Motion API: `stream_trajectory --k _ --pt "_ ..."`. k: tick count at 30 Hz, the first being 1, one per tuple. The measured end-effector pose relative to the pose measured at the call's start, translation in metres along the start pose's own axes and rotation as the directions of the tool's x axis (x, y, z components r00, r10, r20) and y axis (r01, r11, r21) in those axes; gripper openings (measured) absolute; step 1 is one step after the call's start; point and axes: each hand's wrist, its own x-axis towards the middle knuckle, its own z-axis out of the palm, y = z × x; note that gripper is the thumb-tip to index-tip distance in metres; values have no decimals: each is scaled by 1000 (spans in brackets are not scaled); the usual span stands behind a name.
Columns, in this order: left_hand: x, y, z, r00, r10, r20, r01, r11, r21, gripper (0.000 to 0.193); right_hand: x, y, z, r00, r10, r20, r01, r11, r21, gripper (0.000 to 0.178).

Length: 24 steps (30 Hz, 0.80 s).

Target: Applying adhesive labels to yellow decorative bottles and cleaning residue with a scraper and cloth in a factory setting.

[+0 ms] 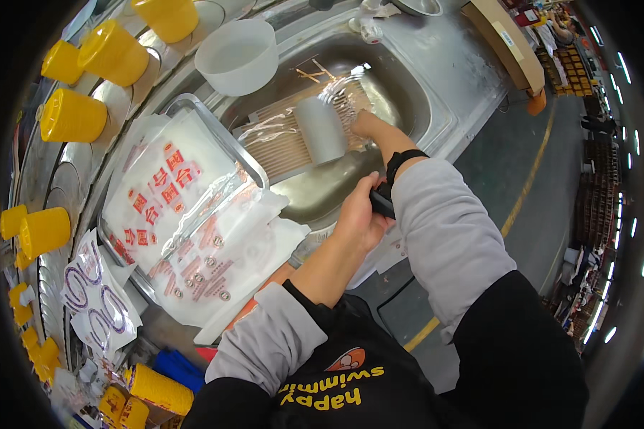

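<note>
My left hand (pixel 361 218) is closed around a small black object (pixel 382 202) beside my right forearm. My right hand (pixel 365 125) reaches down into the metal sink (pixel 311 199); its fingers are mostly hidden, so I cannot tell whether they hold anything. A black band (pixel 404 161) circles my right wrist. Just left of my right hand is a pale grey cylinder (pixel 320 130), lying over a brown ridged board (pixel 275 136) in the sink. Thin light-brown sticks (pixel 309 75) show near the sink's far side.
A translucent white bowl (pixel 237 58) stands at the sink's far left edge. Left of the sink, a metal tray (pixel 247 154) carries printed white paper (pixel 147 171). Several yellow tubs (pixel 74 116) line the left. An open cardboard box (pixel 504 43) sits at the far right corner.
</note>
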Motion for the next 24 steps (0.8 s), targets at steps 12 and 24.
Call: stream_trajectory --k 12,24 --pt "19 2 6 993 47 -111 -44 998 35 31 22 3 15 976 60 209 -56 998 -28 40" --pt "24 -2 25 996 31 -83 -25 997 77 30 38 34 2 992 28 123 -29 1000 9 48"
